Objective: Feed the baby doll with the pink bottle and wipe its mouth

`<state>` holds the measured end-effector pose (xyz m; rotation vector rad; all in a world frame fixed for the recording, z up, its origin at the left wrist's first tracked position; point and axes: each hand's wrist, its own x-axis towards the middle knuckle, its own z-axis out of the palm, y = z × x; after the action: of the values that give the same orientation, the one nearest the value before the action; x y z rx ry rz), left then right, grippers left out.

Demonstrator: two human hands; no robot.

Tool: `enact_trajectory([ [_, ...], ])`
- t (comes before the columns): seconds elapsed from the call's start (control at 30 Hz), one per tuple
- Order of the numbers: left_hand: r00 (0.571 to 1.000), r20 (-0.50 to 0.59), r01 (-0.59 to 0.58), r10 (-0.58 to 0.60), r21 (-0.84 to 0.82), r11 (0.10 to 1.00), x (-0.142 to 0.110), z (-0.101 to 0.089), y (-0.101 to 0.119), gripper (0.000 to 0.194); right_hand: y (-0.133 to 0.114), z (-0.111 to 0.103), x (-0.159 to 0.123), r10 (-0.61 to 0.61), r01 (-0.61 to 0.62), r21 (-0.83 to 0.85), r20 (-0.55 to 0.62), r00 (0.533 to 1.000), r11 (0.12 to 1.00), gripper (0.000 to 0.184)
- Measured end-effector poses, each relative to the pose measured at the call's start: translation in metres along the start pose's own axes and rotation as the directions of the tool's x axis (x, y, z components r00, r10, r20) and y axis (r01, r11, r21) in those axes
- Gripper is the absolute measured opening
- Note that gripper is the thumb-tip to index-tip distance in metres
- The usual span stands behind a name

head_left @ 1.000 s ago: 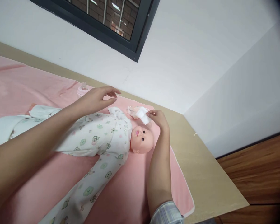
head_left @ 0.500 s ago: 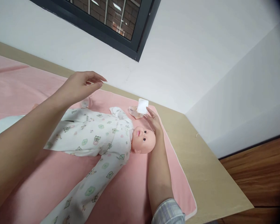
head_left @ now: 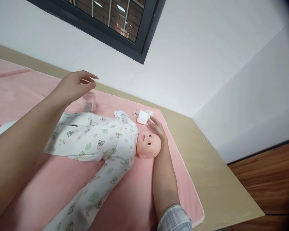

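Head view: the right hand (head_left: 157, 126), fingers loosely parted, is beside a white pad (head_left: 143, 117), contact unclear, near the table (head_left: 207, 179)'s wall-side edge; the left hand (head_left: 75, 85), half-curled and empty, hovers by a bottle (head_left: 90, 98). A doll (head_left: 148, 144) lies on the pink blanket (head_left: 125, 195).

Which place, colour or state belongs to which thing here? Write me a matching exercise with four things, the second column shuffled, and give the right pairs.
Column one
1. Square pad
2. Doll
3. Blanket
4. Left hand

Column two
A. Pink, spread over the tabletop
B. Raised in the air
C. White, beside the right hand
D. Lying face up

Right pairs: 1-C, 2-D, 3-A, 4-B
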<state>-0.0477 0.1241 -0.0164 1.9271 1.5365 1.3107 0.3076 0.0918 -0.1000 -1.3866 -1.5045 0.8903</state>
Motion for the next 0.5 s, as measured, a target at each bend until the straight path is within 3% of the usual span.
enact_trajectory([
  [0.2, 0.996, 0.000, 0.092, -0.092, 0.103, 0.990, 0.023, -0.001, -0.056, 0.073, -0.005, 0.000, -0.003, 0.004, -0.009, -0.092, -0.061, 0.998, 0.996, 0.039],
  [0.33, 0.988, 0.062, 0.122, -0.140, 0.232, 0.965, 0.039, 0.009, -0.100, 0.086, 0.005, 0.027, -0.015, 0.038, -0.050, -0.176, -0.071, 0.997, 0.983, 0.023],
  [0.5, 0.961, 0.203, 0.127, -0.189, 0.282, 0.951, 0.050, 0.022, -0.140, 0.096, 0.024, 0.058, -0.029, 0.023, -0.066, -0.379, -0.117, 0.993, 0.923, 0.020],
])
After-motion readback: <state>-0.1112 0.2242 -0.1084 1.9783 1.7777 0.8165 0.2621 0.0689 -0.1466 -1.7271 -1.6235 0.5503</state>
